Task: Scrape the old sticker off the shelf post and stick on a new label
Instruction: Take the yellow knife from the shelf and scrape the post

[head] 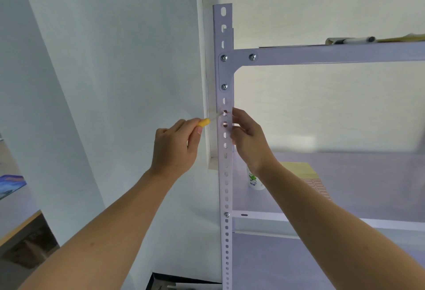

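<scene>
A white perforated shelf post (225,186) rises through the middle of the view. My left hand (177,147) grips a small scraper with a yellow handle (204,122); its thin blade reaches the post's front face near two holes. A pale sticker patch (225,118) covers the post there, hard to tell from the metal. My right hand (247,135) clasps the post's right edge at the same height, fingers curled around it.
A white bottle with green print (254,180) and a yellow pad with a sheet of labels (305,174) lie on the lower shelf. A marker (354,40) rests on the upper shelf. A wall corner stands just left of the post; a desk edge (20,225) sits lower left.
</scene>
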